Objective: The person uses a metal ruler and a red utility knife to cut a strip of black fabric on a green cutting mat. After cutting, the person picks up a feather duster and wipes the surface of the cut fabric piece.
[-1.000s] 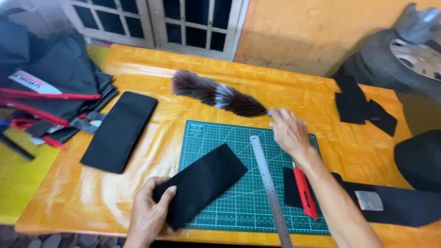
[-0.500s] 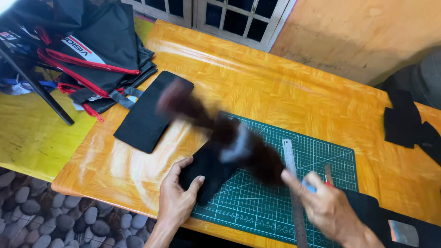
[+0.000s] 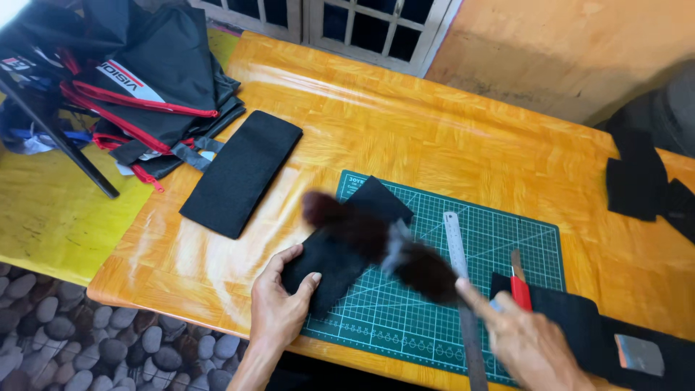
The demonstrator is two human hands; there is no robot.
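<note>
We work at an orange wooden table (image 3: pixel 405 123) with a glossy top, set against a peach wall (image 3: pixel 565 51); a white-framed window (image 3: pixel 340 22) sits at the far edge, and grey pebbles (image 3: pixel 65 340) cover the floor below the near corner. A lower yellow surface (image 3: pixel 43 217) adjoins the table on the left, with a pile of black bags (image 3: pixel 145 80) trimmed in red lying across both. On the table lies a green cutting mat (image 3: pixel 463 289) with a white grid. Our left hand (image 3: pixel 279 308) lies flat, fingers spread, pressing the near end of a black felt strip (image 3: pixel 347 246) that lies slanted across the mat's left corner and partly off it. Our right hand (image 3: pixel 528 340) is closed around the handle of a dark feather duster (image 3: pixel 376 242), blurred, its plume over the strip. A steel ruler (image 3: pixel 460 282) lies on the mat just beside the right hand, and a red knife (image 3: pixel 519 286) rests on black cloth (image 3: pixel 579 326) at the mat's right edge. A second black strip (image 3: pixel 242 174) lies well apart on bare wood to the left, and black scraps (image 3: pixel 641 177) sit at the far right.
</note>
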